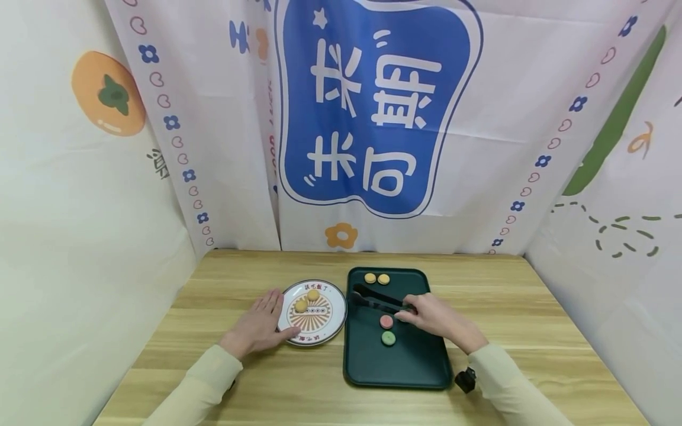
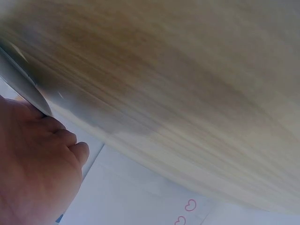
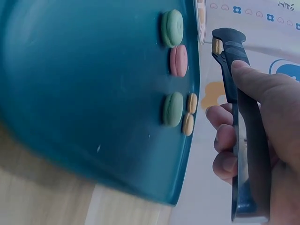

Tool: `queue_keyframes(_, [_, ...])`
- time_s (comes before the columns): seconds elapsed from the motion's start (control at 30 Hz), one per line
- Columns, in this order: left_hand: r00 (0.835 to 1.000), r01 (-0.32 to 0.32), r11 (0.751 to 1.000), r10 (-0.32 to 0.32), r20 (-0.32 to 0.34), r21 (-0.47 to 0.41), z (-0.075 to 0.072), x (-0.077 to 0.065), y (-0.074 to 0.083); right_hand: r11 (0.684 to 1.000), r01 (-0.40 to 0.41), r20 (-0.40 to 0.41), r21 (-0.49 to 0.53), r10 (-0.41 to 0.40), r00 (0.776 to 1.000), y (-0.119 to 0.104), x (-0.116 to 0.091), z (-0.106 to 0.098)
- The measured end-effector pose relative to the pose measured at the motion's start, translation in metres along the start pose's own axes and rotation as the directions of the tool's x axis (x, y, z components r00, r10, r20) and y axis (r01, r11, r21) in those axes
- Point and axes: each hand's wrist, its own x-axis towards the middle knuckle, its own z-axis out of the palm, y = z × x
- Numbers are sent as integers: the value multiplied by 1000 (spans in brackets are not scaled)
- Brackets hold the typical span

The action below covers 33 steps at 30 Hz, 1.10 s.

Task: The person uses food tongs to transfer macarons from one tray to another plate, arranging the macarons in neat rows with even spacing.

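Observation:
My right hand [image 1: 428,315] grips black-handled tongs [image 3: 248,150] over the dark green tray [image 1: 396,370]. Between the tong tips in the right wrist view sits a small yellow macaron [image 3: 217,46]. On the tray lie a pink macaron [image 1: 386,322], a green macaron [image 1: 389,338] and two yellow macarons [image 1: 370,278] near the far edge. Another green macaron [image 3: 173,109] shows in the right wrist view. My left hand [image 1: 259,326] rests against the left rim of the white plate [image 1: 337,316], fingers extended, thumb at its near edge. Two yellow macarons [image 1: 306,300] lie on the plate.
The plate stands close beside the tray's left edge on a wood-grain table [image 1: 511,296]. A printed white cloth [image 1: 240,195] hangs behind the table, and pale cloth walls flank both sides. A black band [image 1: 466,380] is at the right wrist.

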Motion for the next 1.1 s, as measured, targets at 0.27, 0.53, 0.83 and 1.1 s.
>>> queue_keyframes(0.27, [1000, -7, 1000, 6, -9, -17, -1, -1, 1, 1000, 6, 29, -3, -6, 1000, -10, 10, 3])
queue_keyframes(0.53, [1000, -6, 1000, 5, -23, -29, 1, -1, 0, 999, 28, 37, -26, -27, 999, -21, 23, 9])
queue_keyframes(0.83, [1000, 2, 999, -2, -15, -36, 2, -1, -1, 1000, 17, 94, 20, -19, 995, -31, 36, 15])
queue_keyframes(1.1, [1000, 2, 999, -3, -8, -35, 1, -2, 0, 998, 16, 130, 63, -24, 991, -36, 42, 19])
